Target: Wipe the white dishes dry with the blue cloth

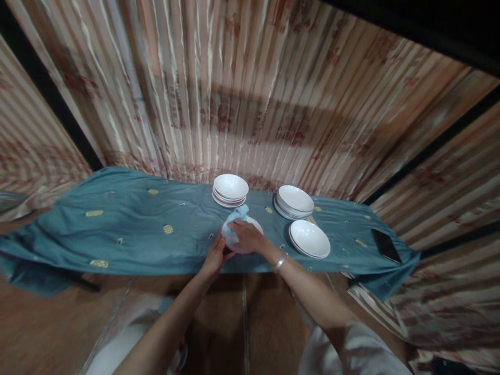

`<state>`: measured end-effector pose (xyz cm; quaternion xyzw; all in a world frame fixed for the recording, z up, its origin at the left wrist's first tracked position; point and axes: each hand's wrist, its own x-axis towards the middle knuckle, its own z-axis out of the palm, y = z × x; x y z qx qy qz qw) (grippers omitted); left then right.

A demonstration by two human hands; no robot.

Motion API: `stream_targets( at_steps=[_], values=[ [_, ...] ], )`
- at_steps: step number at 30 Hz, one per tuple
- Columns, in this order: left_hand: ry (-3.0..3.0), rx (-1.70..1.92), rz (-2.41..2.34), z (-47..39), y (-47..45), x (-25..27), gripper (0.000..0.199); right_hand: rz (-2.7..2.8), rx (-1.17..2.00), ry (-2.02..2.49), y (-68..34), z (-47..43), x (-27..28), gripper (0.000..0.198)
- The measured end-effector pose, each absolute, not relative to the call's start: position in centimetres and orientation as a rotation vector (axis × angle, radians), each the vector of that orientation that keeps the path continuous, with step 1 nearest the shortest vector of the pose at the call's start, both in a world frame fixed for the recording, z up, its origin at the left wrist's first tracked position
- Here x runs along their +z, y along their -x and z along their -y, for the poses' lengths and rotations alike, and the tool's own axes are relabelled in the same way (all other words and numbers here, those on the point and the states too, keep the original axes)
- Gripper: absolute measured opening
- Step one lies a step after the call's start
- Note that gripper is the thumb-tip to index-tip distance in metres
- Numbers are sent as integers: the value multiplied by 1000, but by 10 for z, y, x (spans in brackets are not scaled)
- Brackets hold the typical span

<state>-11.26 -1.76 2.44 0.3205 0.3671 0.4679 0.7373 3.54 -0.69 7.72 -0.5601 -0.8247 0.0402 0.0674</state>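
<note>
A white bowl with a red rim [255, 225] is held over the front part of the cloth-covered table. My left hand [215, 255] grips its left edge, thumb near the rim and fingers underneath. Inside the bowl, my right hand [247, 234] presses a light blue cloth [236, 214] against the upper left of the bowl. A silver bracelet [279, 263] circles my right wrist. Just behind the bowl stands a stack of white dishes [230, 186], some with red rims.
Two more stacks of white dishes, one farther back [296, 200] and one nearer [310, 238], stand to the right. A black phone [386, 246] lies at the right end of the teal tablecloth [136, 229]. Striped curtains [234, 94] and dark frame poles [50, 88] surround the table.
</note>
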Motion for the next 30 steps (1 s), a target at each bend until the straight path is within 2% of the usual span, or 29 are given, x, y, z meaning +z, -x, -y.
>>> stream_targets(
  at_steps=[4, 9, 20, 27, 30],
  values=[
    [-736, 1022, -776, 20, 112, 28, 47, 2579, -195, 1915, -45, 7, 93, 39],
    [-717, 1033, -798, 23, 111, 33, 46, 2630, -218, 2041, -61, 14, 101, 34],
    [-611, 1052, -848, 24, 108, 36, 34, 2615, 359, 2016, -75, 36, 115, 30],
    [-628, 989, -865, 24, 109, 42, 54, 2522, 757, 1794, -64, 37, 105, 29],
    [-627, 985, -876, 24, 110, 41, 54, 2324, 901, 1764, -54, 33, 94, 29]
  ],
)
